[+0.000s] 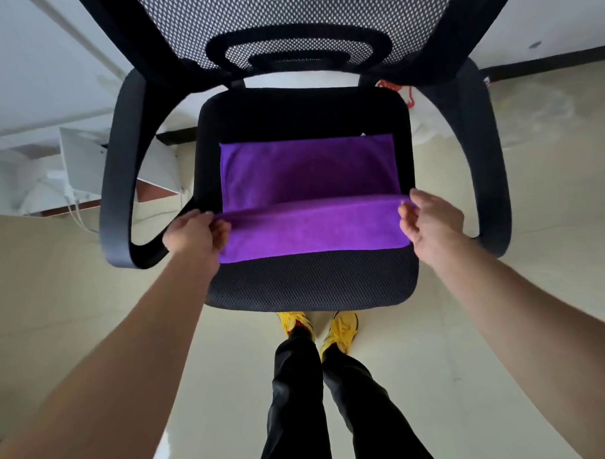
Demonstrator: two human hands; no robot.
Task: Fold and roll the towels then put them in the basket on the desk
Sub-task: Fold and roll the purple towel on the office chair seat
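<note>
The left hand (pixel 194 234) is curled closed, thumb and fingers pinching the left end of a raised fold in a bright purple microfibre towel (pixel 306 181). The right hand (pixel 428 220) pinches the fold's right end between thumb and fingertips, the other fingers bent loosely. Both bare forearms reach in from the lower corners of the view.

Between the two hands the fold runs as a lifted ridge across the cloth. Beyond the ridge the towel lies flat; on the near side a band of it slopes down to the seat.

The towel rests on the black mesh seat (pixel 309 284) of a black office chair, covering the middle and leaving a dark strip bare at the front and at the back. The chair's curved black armrests (pixel 119 175) loop out to either side, the left hand close by the left one, and its mesh backrest (pixel 291 19) fills the top of the view.

Below the front edge of the seat stand the person's black trousers (pixel 309 401) and yellow shoes (pixel 340 330) on a pale glossy floor (pixel 496 339).
</note>
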